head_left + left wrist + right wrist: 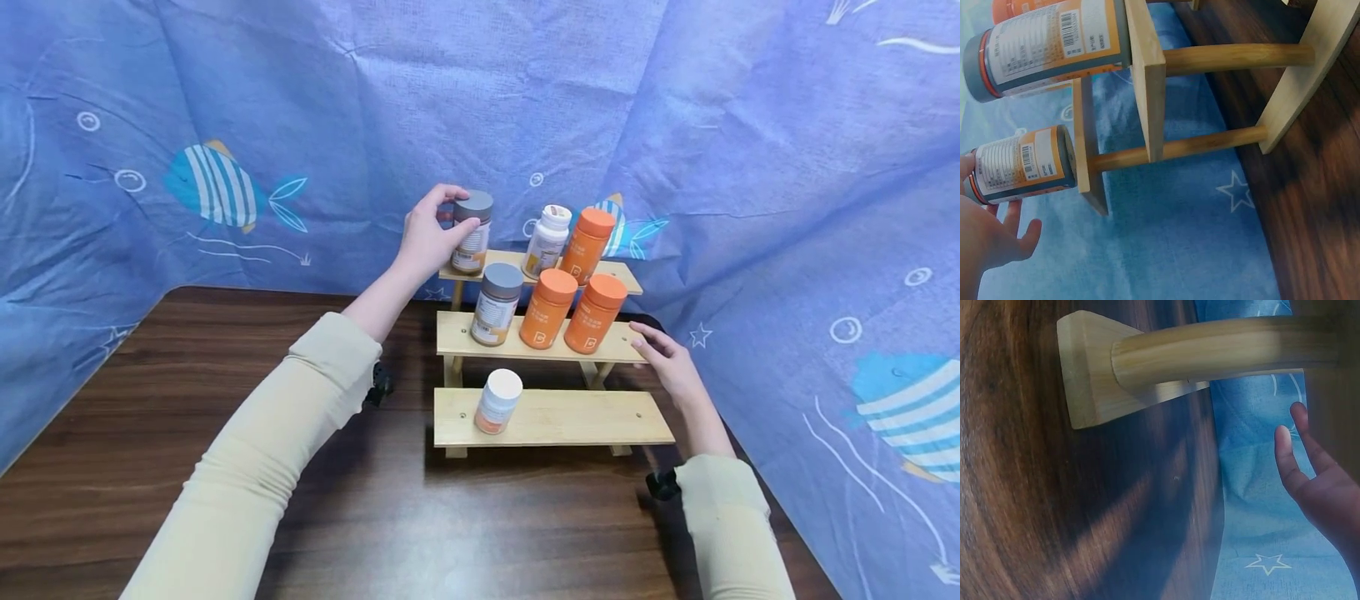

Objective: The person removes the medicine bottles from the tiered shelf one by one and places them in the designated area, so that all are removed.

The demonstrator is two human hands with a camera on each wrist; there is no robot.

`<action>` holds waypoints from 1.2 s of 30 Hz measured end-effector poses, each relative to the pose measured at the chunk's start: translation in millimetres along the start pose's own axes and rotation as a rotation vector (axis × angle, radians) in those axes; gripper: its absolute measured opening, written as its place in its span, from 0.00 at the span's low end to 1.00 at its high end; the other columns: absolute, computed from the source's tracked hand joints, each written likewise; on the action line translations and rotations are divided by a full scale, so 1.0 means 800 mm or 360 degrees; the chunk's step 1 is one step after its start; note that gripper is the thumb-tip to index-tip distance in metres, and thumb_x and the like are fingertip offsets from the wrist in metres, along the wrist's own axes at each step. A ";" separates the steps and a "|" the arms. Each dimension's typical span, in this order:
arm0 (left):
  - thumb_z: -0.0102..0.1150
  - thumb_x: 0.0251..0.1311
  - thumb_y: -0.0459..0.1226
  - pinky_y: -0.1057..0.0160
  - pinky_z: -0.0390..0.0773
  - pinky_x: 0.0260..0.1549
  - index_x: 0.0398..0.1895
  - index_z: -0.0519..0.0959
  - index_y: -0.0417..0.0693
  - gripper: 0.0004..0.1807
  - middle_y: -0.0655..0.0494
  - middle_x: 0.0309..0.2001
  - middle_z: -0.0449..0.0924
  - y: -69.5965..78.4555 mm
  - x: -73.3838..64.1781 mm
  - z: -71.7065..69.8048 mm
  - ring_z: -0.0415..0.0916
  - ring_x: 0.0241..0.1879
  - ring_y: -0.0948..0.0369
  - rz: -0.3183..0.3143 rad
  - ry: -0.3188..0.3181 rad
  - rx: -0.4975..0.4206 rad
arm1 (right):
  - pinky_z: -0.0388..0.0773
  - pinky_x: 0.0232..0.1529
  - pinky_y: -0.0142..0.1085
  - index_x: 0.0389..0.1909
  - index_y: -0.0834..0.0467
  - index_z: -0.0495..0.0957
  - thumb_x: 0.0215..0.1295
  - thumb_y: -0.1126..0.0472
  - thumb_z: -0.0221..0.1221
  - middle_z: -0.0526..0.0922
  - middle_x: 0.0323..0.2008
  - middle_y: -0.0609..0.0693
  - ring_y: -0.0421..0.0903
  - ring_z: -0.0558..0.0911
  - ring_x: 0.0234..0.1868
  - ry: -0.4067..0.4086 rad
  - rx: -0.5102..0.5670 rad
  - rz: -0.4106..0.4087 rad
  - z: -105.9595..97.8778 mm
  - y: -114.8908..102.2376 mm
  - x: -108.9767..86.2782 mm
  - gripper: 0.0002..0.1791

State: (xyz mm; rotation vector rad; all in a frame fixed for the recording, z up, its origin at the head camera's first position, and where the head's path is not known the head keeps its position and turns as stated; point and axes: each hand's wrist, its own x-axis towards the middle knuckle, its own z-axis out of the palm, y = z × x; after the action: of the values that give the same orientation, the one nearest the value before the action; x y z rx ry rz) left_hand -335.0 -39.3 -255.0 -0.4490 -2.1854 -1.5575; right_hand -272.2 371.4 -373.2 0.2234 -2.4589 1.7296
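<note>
Head view: the left hand grips a grey-lidded jar on the rack's top tier, upper centre; the right hand, fingers parted, is beside the middle tier, right of centre. Dark wooden table below, blue fish-print cloth behind.

Left wrist view: fingers round the jar, lower left.

Right wrist view: fingers apart, lower right.

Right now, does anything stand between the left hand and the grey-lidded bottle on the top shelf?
Nothing visible: the left hand grips the grey-lidded bottle directly; the white bottle on the top shelf stands apart.

Head view overlooks rack; wrists, closer, seemingly sideways.
</note>
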 end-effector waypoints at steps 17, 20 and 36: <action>0.64 0.57 0.45 0.58 0.76 0.47 0.53 0.74 0.54 0.21 0.55 0.55 0.75 0.002 -0.012 -0.054 0.77 0.50 0.57 0.0053 0.0022 0.0117 | 0.80 0.37 0.28 0.65 0.68 0.64 0.68 0.61 0.54 0.68 0.64 0.54 0.29 0.75 0.47 -0.0006 0.0017 -0.0004 0.008 -0.022 -0.009 0.27; 0.64 0.56 0.44 0.58 0.76 0.47 0.53 0.74 0.53 0.21 0.54 0.55 0.75 0.001 -0.015 -0.065 0.77 0.49 0.57 0.0052 0.0016 0.0126 | 0.80 0.36 0.27 0.64 0.69 0.64 0.68 0.62 0.54 0.70 0.62 0.53 0.29 0.75 0.46 -0.0003 0.0015 -0.0014 0.009 -0.022 -0.009 0.27; 0.64 0.57 0.43 0.52 0.76 0.50 0.54 0.74 0.50 0.21 0.51 0.57 0.74 -0.031 -0.031 -0.103 0.76 0.52 0.52 0.0010 -0.0011 0.0219 | 0.81 0.38 0.30 0.64 0.70 0.63 0.68 0.60 0.55 0.74 0.53 0.38 0.29 0.75 0.44 -0.0008 -0.0030 -0.0033 0.007 -0.018 -0.007 0.28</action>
State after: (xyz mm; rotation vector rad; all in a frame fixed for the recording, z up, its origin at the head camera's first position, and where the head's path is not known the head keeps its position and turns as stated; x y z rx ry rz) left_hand -313.9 -125.9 -264.3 -0.4177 -2.2762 -1.3930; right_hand -263.8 361.9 -362.9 0.2510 -2.4662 1.6987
